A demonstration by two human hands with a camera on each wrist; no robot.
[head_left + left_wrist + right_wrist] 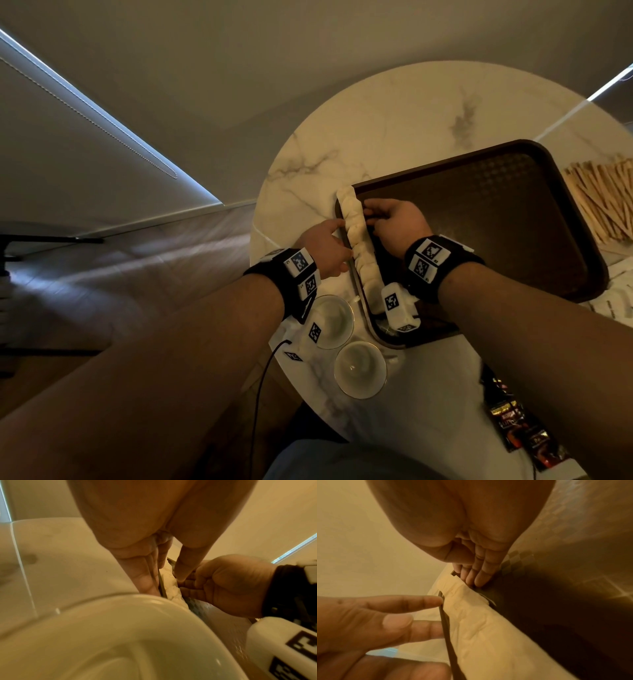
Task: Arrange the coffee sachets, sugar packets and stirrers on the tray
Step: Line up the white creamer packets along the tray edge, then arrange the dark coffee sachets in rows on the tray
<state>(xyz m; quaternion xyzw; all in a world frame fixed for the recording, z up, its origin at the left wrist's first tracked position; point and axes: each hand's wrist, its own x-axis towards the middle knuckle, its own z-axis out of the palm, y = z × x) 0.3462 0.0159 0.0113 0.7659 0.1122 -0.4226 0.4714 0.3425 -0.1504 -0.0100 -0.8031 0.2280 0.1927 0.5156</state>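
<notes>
A row of white sugar packets stands on edge along the left inner wall of the dark brown tray. My left hand lies outside the tray with straight fingers touching its rim. Inside the tray, my right hand presses its fingertips against the other side of the packets. In the left wrist view the packets show between both hands. A pile of wooden stirrers lies right of the tray. Dark coffee sachets lie near the table's front right edge.
Two white cups stand on the round marble table just in front of the tray's near left corner, close under my left wrist. More white packets lie at the tray's right side. The floor drops away on the left.
</notes>
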